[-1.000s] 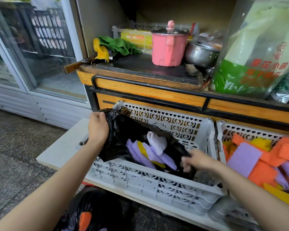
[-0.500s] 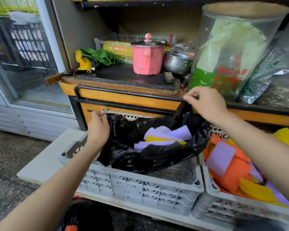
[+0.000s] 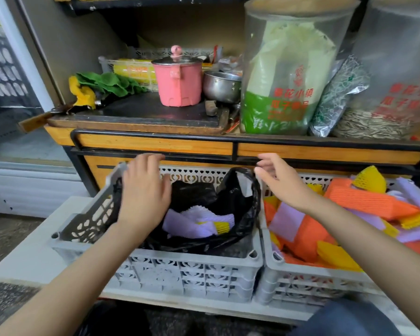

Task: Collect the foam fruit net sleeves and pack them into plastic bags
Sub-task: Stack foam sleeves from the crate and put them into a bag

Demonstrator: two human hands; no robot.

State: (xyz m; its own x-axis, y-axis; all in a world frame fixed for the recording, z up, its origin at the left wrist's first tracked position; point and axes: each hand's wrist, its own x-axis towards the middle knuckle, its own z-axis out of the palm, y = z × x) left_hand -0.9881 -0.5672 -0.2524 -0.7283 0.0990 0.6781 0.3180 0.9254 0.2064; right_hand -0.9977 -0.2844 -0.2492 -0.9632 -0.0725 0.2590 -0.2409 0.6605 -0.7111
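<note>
A black plastic bag point(image 3: 204, 197) sits open in the left grey crate point(image 3: 192, 267), with purple, white and yellow foam net sleeves point(image 3: 197, 221) inside it. My left hand point(image 3: 143, 190) hovers over the bag's left rim, fingers spread and loose. My right hand point(image 3: 277, 180) is beside the bag's raised right edge, its fingers relaxed and holding nothing. The right grey crate point(image 3: 301, 282) holds a heap of orange, purple and yellow sleeves point(image 3: 364, 202).
A black rail point(image 3: 228, 139) runs just above the crates. The shelf behind carries a pink pot point(image 3: 177, 83), a steel bowl point(image 3: 221, 87) and a big clear jar point(image 3: 286, 69). Another black bag point(image 3: 112, 321) lies on the floor below.
My right hand has let go of the bag's right edge, and the bag has sunk back into the crate. My left hand has shifted right over the bag's left rim.
</note>
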